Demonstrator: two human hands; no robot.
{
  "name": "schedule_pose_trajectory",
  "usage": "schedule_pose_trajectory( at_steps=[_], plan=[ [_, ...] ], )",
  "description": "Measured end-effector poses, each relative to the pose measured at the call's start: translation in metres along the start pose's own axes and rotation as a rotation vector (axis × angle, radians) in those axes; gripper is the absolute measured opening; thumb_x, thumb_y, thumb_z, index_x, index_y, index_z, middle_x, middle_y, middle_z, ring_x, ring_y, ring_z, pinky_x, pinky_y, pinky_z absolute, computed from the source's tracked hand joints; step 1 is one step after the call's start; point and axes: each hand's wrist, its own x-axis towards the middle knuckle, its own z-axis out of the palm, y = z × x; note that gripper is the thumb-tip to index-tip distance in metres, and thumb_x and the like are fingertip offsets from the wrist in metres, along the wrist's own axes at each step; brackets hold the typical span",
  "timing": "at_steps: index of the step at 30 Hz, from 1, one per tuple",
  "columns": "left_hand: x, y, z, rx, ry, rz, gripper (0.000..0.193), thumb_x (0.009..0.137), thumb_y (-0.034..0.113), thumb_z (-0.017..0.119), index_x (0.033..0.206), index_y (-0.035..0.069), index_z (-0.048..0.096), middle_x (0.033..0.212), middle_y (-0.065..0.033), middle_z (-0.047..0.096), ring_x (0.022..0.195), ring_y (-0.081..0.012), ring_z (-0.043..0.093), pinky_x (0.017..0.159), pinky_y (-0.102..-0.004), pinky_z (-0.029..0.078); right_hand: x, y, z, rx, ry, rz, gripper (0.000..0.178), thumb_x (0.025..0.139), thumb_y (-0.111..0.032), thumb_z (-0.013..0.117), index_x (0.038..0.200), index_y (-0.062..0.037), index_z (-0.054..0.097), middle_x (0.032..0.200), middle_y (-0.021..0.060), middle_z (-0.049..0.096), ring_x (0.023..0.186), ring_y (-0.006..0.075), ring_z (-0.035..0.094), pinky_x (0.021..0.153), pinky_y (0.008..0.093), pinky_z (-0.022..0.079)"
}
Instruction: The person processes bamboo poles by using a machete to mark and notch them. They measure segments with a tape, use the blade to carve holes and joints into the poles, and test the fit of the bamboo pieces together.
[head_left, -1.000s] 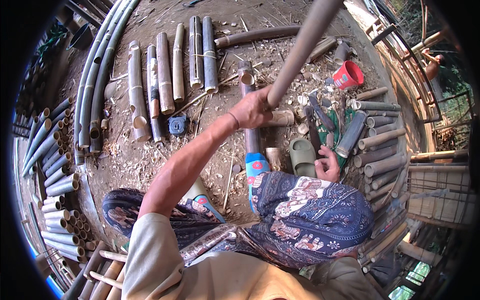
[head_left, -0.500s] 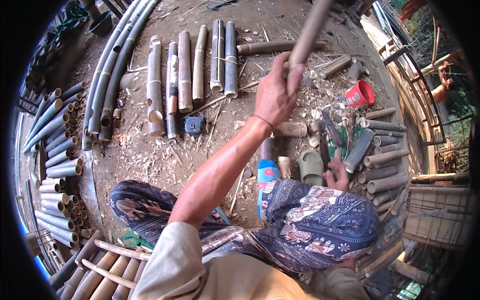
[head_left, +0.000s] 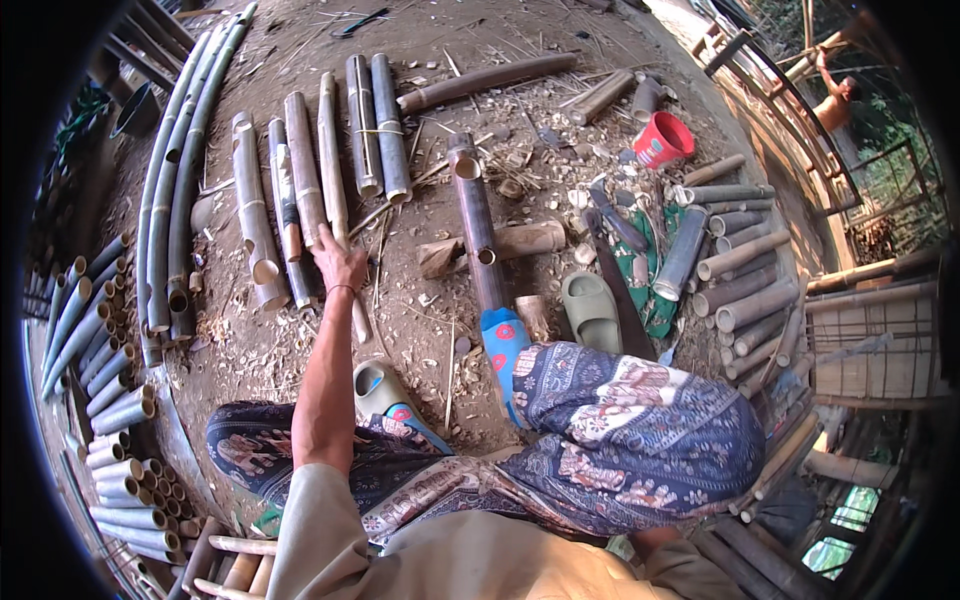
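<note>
Left hand (head_left: 341, 265): palm down over the near end of a thin pale bamboo pole (head_left: 328, 150), left of centre on the dirt floor (head_left: 415, 325). Fingers narrow, pointing away from the body. A pale rod (head_left: 361, 324) sticks out below the palm toward the knees. Can't tell if the grip is closed around it. Right hand out of view, state can't be told; only that arm's sleeve (head_left: 690, 568) shows, by the right knee.

Pole is in a loose row: brown bamboo tube (head_left: 305, 160) just left of it, split bamboo tube (head_left: 363, 130) to its right.

Centre of floor: dark notched tube (head_left: 476, 212), two cutouts facing up, lying across a short log (head_left: 527, 240). Its near end meets the blue sock (head_left: 503, 338) on the right foot. Bamboo stump (head_left: 533, 316) beside the sock, then an olive slipper (head_left: 592, 312), then a long dark blade (head_left: 612, 275). Red bucket (head_left: 663, 140) farther out, toward the floor's right edge. Stacked bamboo pieces (head_left: 745, 275) line that edge.
</note>
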Motion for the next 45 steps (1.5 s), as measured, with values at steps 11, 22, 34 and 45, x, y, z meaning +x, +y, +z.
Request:
schedule_pose_trajectory(
  at_steps=[11,22,34,45],
  plan=[
    [-0.151,0.056,0.09,-0.072,-0.487,0.072,0.084,0.076,0.055,0.072,0.127,-0.008,0.046,0.125,-0.0314,0.049,0.119,-0.0433,0.047,0.101,-0.0476,0.04,0.08,-0.072,-0.029,-0.116,0.04,-0.279,0.048,0.08,0.001,0.065,0.127,-0.0054,0.052,0.105,0.0136,0.057,0.085,0.0241,0.063,0.07,0.0342,0.054],
    [-0.201,0.126,0.117,0.084,-0.552,-0.231,0.109,0.058,0.061,0.082,0.131,-0.009,0.041,0.126,-0.0303,0.041,0.119,-0.0462,0.047,0.1,-0.0477,0.042,0.25,-0.017,-0.144,-0.656,0.49,0.416,0.076,0.074,-0.041,0.078,0.128,0.0005,0.043,0.124,0.0259,0.049,0.114,0.043,0.05,0.094,0.0516,0.045],
    [-0.15,0.108,0.088,-0.683,-0.622,-0.298,0.08,0.08,0.032,0.072,0.141,-0.001,0.033,0.118,-0.0162,0.056,0.103,-0.0232,0.058,0.089,-0.0353,0.049,0.241,-0.103,-0.092,-0.745,0.483,-0.264,0.073,0.075,-0.021,0.073,0.137,-0.001,0.042,0.135,0.0205,0.046,0.125,0.0376,0.043,0.107,0.0476,0.032],
    [-0.151,0.076,0.006,-0.976,-0.717,-0.488,0.064,0.073,0.026,0.081,0.123,0.0,0.051,0.098,-0.0079,0.063,0.084,-0.0175,0.064,0.077,-0.0315,0.055,0.282,-0.178,0.095,-0.96,-0.263,-0.78,0.092,0.07,-0.058,0.075,0.143,-0.0153,0.039,0.131,0.015,0.051,0.119,0.0308,0.051,0.097,0.0496,0.043]
  ],
)
